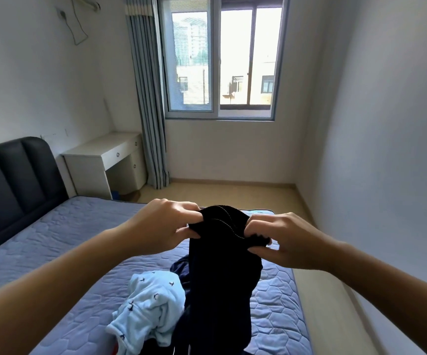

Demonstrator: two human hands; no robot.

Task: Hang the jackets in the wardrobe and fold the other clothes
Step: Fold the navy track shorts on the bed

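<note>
Your left hand (166,224) and right hand (281,242) both pinch the top edge of the black garment (220,272), which hangs above the bed (53,239). At its 7 o'clock a pale blue garment (151,301) with small dark prints lies crumpled.

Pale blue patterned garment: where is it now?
Head view: the pale blue patterned garment lies crumpled low-centre on the blue quilted mattress, left of the hanging black garment.
</note>
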